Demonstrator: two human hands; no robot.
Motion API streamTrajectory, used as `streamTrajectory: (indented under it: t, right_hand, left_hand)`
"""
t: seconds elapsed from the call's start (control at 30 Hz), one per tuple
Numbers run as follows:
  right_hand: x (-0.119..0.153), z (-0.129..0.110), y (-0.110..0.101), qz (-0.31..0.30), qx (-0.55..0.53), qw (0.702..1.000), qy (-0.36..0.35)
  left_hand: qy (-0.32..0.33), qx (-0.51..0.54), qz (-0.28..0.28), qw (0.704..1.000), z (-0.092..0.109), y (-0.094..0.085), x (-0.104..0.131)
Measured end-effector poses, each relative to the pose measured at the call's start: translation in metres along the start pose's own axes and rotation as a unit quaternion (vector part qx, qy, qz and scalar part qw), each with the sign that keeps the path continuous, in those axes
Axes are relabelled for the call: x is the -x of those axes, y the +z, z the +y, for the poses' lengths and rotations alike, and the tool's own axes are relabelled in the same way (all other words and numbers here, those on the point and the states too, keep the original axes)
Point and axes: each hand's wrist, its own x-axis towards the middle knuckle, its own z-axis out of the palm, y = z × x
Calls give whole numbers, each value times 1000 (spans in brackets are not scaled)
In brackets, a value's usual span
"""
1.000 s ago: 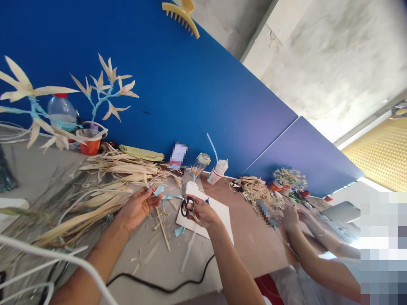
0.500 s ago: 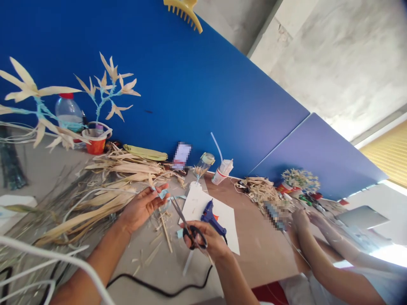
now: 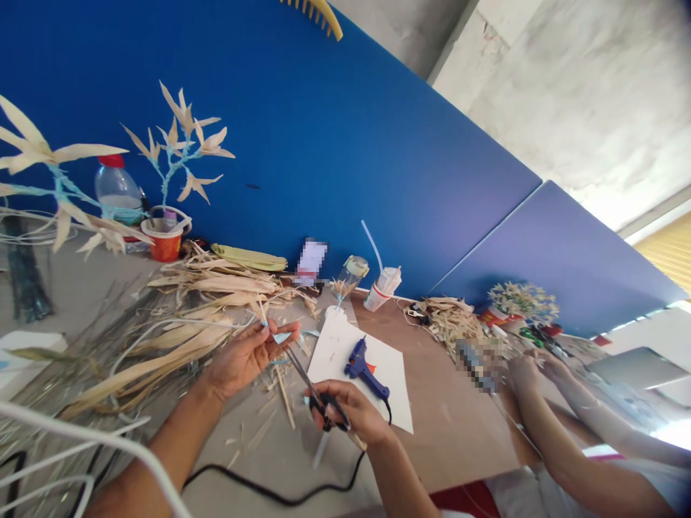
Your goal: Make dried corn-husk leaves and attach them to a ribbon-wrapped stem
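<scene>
My left hand pinches a small piece of dried husk together with a light blue strip of tape; the strip lies across its fingers. In my right hand is a pair of scissors with black handles, fingers through the loops. The blades point up and left, their tips close to the left fingertips just below the blue strip. Whether the tips touch the strip, I cannot tell. Thin husk scraps lie on the table under the hands.
Dried husks heap on the left. A blue glue gun rests on white paper, right of the scissors. Husk flowers on blue stems stand by a red cup. A black cable runs in front; a co-worker's hands are at right.
The scissors have dropped slightly, and their blades look closer together. My left fingers have spread a little beside the blue strip. The whole view has shifted slightly.
</scene>
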Motion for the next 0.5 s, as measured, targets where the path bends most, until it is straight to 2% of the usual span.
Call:
streamTrajectory:
  t: [0.5]
  right_hand:
    - [-12, 13, 12, 24, -55, 998, -13]
  left_hand:
    - [-42, 48, -9, 998, -8, 10, 3]
